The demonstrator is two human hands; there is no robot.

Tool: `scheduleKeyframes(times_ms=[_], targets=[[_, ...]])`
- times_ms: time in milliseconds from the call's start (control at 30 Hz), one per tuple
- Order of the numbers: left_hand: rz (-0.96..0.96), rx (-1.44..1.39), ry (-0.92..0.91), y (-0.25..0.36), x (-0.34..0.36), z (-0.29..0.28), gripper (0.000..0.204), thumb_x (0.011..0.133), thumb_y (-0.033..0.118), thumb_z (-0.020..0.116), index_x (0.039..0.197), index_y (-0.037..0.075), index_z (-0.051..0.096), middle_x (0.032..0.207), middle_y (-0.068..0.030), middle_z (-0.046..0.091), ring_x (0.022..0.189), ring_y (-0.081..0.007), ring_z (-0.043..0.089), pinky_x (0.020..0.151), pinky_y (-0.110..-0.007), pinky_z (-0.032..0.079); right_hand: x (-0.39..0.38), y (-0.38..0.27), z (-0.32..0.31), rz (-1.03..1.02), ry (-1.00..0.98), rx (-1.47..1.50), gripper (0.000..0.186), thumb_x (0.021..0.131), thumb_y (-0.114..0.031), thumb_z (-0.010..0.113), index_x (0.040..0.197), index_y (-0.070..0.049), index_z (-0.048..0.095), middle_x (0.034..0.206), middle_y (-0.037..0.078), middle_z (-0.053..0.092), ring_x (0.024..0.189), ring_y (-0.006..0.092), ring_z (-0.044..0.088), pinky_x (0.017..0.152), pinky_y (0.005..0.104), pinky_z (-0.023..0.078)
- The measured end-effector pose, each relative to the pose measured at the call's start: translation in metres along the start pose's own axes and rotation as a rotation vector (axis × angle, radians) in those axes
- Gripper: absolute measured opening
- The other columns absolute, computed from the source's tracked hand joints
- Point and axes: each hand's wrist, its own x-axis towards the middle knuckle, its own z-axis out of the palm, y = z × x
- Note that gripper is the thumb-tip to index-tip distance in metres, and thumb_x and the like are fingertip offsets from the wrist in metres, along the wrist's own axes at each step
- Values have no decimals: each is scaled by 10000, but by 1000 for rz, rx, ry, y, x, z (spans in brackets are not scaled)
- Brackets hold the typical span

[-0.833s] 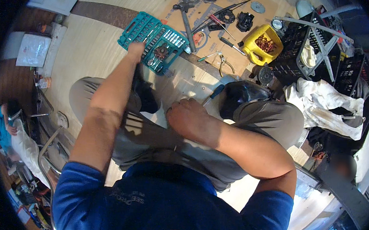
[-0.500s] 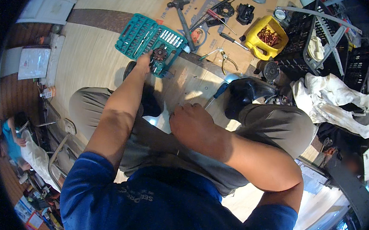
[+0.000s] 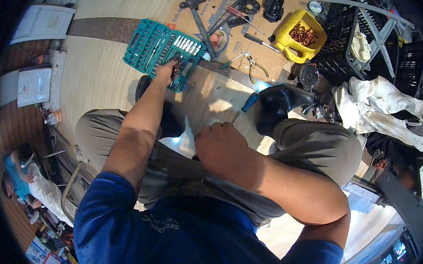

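A green tool case [image 3: 192,70] lies unfolded on the floor ahead, with rows of bright and dark sockets in it. Over its near right half, my left hand [image 3: 165,74] is closed on the edge of a dark, round, brownish part [image 3: 177,67], which looks tilted; the fingertips are partly hidden. My right hand [image 3: 221,146] is curled into a fist above my lap, and a small dark bit shows at its left edge. What sits inside that fist is hidden. Just beyond it a blue-handled screwdriver [image 3: 249,102] lies beside my right shoe.
Cardboard [image 3: 237,48] ahead carries a hammer [image 3: 199,25], screwdrivers, pliers [image 3: 253,68] and dark round parts. A cut yellow jug [image 3: 287,38] holds copper-coloured pieces. Black crates [image 3: 337,47] and a stained white cloth [image 3: 370,109] stand at right. Another person [image 3: 19,175] is at far left.
My left hand has closed round the dark round part, which has turned from lying flat to a narrower, tilted look. The view has shifted slightly; my right fist stays in place.
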Motion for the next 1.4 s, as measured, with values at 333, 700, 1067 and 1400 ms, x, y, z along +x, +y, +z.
scheduleKeyframes(times_ms=[333,700,1067,1400], targets=[[560,-387,-488,140,-164,71,364,888,81,587,1226,12,471,1131,-140,615,1005,-271,630,853,-468,539,11,10,-55,-40,164,-174,167,806,-135,599,918,-22,651,905,156,661,897,310,659,750,411,527],[775,-216,-618,181,-349,53,548,795,8,661,1272,-12,390,1201,-185,566,1128,-327,576,1005,-479,455,36,11,-111,-6,957,451,375,851,-135,659,1167,48,574,1003,252,656,904,379,648,795,403,508],[719,-220,-636,166,-361,74,462,864,-6,618,1275,-34,407,1147,-134,591,1032,-220,612,901,-339,520,46,24,-92,-73,711,1185,242,954,-148,564,1120,16,625,925,18,660,811,76,561,757,256,481],[585,-239,-696,170,-357,62,340,1008,268,444,1238,21,483,1170,-129,600,1036,-255,626,907,-430,525,48,23,-88,-97,696,1428,263,960,-138,563,1151,34,617,1004,38,667,865,88,580,805,238,480]])
